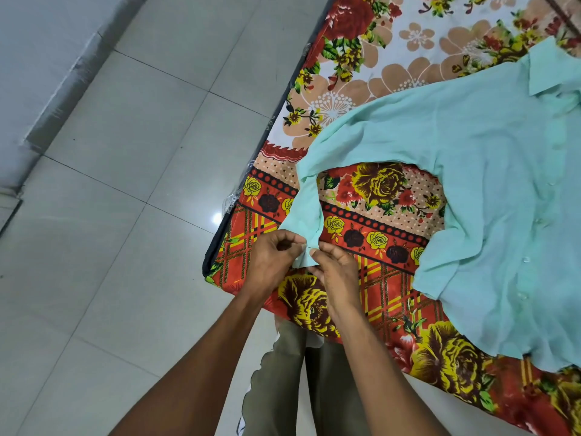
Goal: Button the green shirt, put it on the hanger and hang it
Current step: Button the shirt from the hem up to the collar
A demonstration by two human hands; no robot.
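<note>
A pale green shirt (490,171) lies spread flat on a bed, collar toward the upper right, its button placket running down the right side with small buttons showing. One long sleeve curves down to the bed's near corner. My left hand (273,256) pinches the left edge of the sleeve's cuff (306,250). My right hand (338,272) pinches the cuff's right edge, fingertips close to the left hand's. No hanger is in view.
The bed carries a red, yellow and cream floral sheet (377,215); its corner lies just left of my hands. Grey tiled floor (125,184) fills the left side. My legs in olive trousers (298,388) stand against the bed's near edge.
</note>
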